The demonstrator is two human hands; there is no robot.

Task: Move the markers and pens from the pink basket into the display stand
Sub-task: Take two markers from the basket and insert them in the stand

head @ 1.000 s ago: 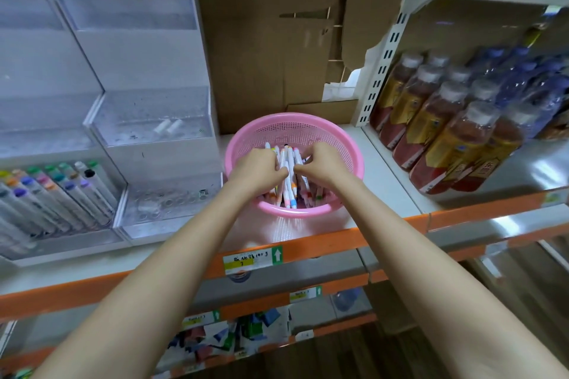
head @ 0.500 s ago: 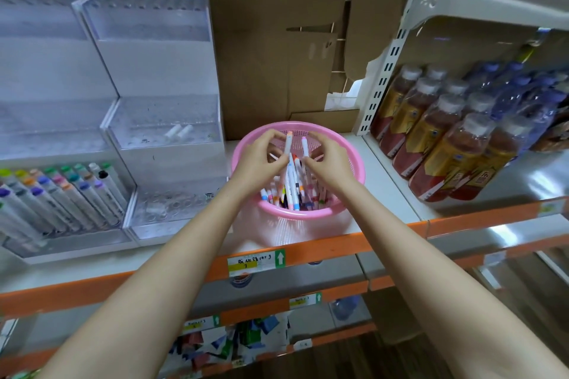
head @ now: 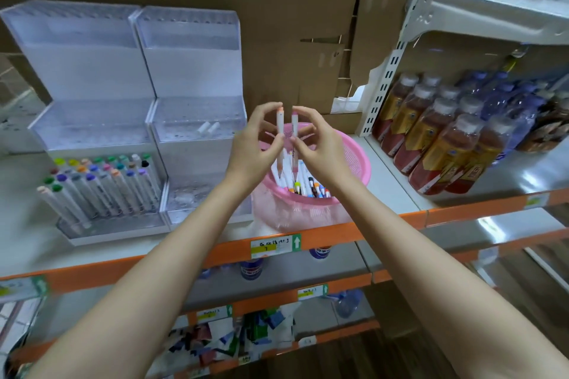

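A pink basket [head: 354, 160] sits on the shelf and holds several white markers with coloured caps [head: 311, 186]. Above it, my left hand [head: 255, 144] holds a white marker with a peach cap [head: 280, 129] upright. My right hand [head: 320, 144] holds a white marker with a pink cap [head: 294, 132] upright beside it. To the left stand two clear stepped display stands. The left stand [head: 92, 120] has several markers [head: 101, 184] in its lowest tier. The right stand [head: 197, 120] has two white pieces lying on its middle tier.
Bottled drinks [head: 440, 135] fill the shelf at the right, behind a white upright post [head: 388, 71]. Cardboard boxes [head: 292, 40] back the shelf. An orange shelf edge [head: 338, 237] with a price label runs in front; lower shelves hold more goods.
Both hands have risen out of the basket, each lifting one marker upright above the rim. The camera view has tilted and moved closer.
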